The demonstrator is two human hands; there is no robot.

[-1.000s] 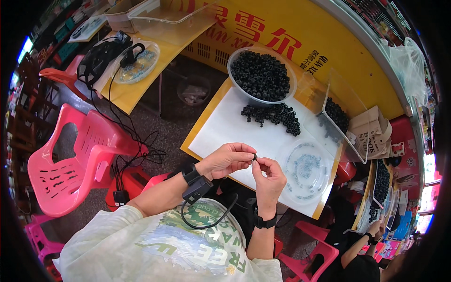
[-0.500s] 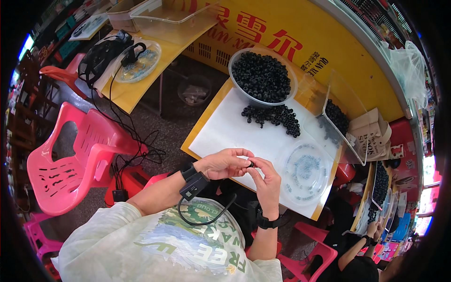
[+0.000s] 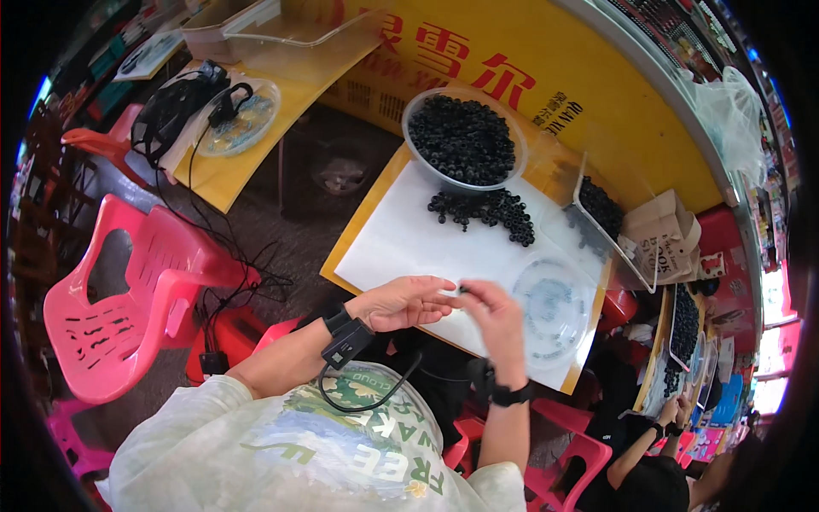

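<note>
Both my hands are raised over the near edge of a white-covered table (image 3: 388,247). My left hand (image 3: 401,304) has its palm turned partly up, with the thumb and fingers slightly apart and nothing visible between them. My right hand (image 3: 497,320), smeared by motion, pinches a small black ring-shaped piece (image 3: 463,289) close to the left fingertips. Beyond them, a clear round bowl (image 3: 522,162) is heaped with similar black pieces (image 3: 465,136). A loose pile of these pieces (image 3: 490,211) lies in front of it. Right of my right hand is a clear round lid (image 3: 546,347) holding small bluish bits.
A tilted clear bin (image 3: 631,270) with more black pieces stands at the table's right, beside a beige paper bag (image 3: 661,230). Pink chairs (image 3: 128,299) and black cables (image 3: 235,247) are on the left. Another person's arms (image 3: 640,448) work at a table lower right.
My hands, earlier together on the black piece, have parted slightly. The right hand has turned and drawn a little to the right with the piece; the left fingers have loosened. The view has shifted slightly.
</note>
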